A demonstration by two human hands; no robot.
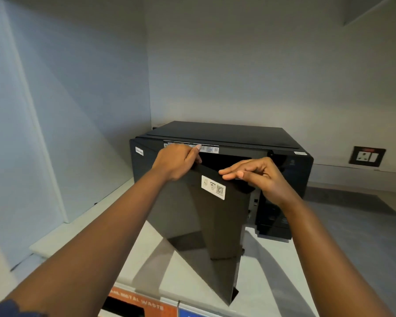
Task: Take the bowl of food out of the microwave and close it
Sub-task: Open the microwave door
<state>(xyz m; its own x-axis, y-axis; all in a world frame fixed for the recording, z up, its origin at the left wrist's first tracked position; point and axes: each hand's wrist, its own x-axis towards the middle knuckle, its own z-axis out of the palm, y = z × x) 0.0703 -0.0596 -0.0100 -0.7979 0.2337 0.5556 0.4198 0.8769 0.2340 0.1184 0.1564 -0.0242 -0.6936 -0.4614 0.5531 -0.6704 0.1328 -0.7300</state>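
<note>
**Only the door stood between the hands and the cavity**

Plainly, the microwave [226, 143] sat on the bench [272, 259] straight ahead of the person, its door [199, 225] swung out toward the camera on a hinge at the left. Both hands were at the door's top edge: the left hand [177, 162] pinched that edge near the hinge side, fingers curled over it, while the right hand [258, 177] rested loosely on it, thumb and fingers partly apart, clamped on nothing I could confirm. The bowl was not visible; the dark cavity behind the door hid it. Any reach would have to go forward past the door, and the right hand lay nearer the opening.
</note>
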